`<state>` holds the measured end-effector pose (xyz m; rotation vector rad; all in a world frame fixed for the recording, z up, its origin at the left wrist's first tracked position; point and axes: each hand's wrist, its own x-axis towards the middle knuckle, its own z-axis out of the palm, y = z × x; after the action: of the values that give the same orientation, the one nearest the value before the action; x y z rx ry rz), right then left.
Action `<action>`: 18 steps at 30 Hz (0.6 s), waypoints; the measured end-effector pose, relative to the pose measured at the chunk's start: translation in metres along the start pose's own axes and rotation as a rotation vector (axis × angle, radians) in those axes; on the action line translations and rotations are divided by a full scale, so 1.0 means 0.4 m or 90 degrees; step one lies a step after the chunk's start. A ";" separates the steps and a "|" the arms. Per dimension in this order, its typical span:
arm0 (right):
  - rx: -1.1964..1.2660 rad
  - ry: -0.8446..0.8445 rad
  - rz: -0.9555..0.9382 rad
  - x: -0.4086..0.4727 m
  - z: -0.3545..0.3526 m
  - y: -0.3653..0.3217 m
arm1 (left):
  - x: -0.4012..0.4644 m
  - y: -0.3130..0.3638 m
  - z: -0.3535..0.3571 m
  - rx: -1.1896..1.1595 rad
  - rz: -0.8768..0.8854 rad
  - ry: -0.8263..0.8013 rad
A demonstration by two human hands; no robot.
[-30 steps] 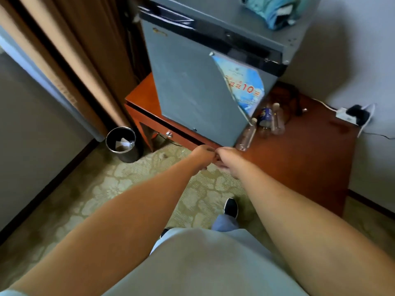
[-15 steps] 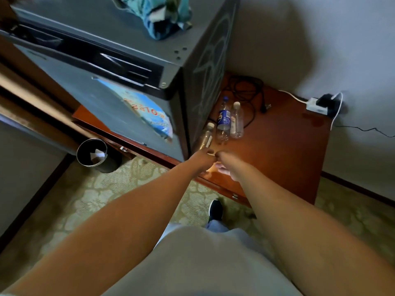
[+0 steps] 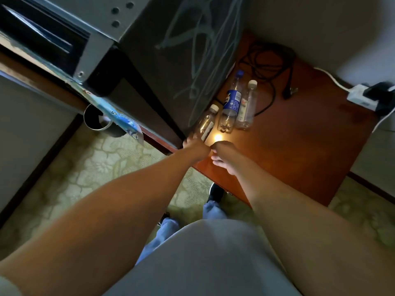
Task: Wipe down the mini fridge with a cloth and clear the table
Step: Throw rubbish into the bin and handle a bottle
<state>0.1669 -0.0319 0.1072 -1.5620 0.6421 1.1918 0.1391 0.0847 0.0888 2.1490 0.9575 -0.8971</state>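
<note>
The grey mini fridge (image 3: 96, 20) fills the upper left; its dark side panel (image 3: 181, 60) faces the bottles. Three plastic bottles lie on the red-brown table (image 3: 299, 150): a clear white-capped one (image 3: 206, 122) against the fridge, a blue-labelled one (image 3: 230, 105), and another clear one (image 3: 246, 107). My left hand (image 3: 195, 148) is at the base of the nearest clear bottle with its fingers against it; their grip is hidden. My right hand (image 3: 224, 159) hovers just beside it over the table's front edge, fingers loosely curled, holding nothing. No cloth is in view.
A coiled black cable (image 3: 267, 67) lies behind the bottles. A white power strip (image 3: 361, 97) sits at the table's far right corner. A blue paper sheet (image 3: 119, 118) hangs off the fridge door above a round bin (image 3: 96, 122) on the patterned carpet.
The view has swung right and closer to the table, so the cloth on the fridge top left the frame. My hands parted slightly; the left one reached the nearest bottle's base.
</note>
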 end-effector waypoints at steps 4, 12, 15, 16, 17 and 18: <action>-0.001 -0.021 -0.022 0.040 0.012 -0.001 | 0.021 -0.015 0.017 0.006 -0.009 0.025; 0.001 -0.037 -0.022 0.077 0.058 0.018 | 0.026 -0.048 0.035 -0.073 0.007 0.010; -0.010 -0.029 -0.014 0.098 0.078 0.041 | 0.023 -0.063 0.028 -0.098 0.006 -0.001; -0.013 -0.026 -0.012 0.104 0.081 0.048 | 0.019 -0.068 0.026 -0.091 0.009 0.001; -0.015 -0.024 -0.006 0.106 0.086 0.052 | 0.019 -0.073 0.025 -0.081 0.017 0.008; -0.022 -0.027 0.004 0.098 0.090 0.052 | 0.018 -0.083 0.023 -0.082 0.023 0.015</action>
<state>0.1502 0.0010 0.0633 -1.5598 0.6027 1.2436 0.1133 0.0987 0.0696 2.0650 0.9588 -0.7724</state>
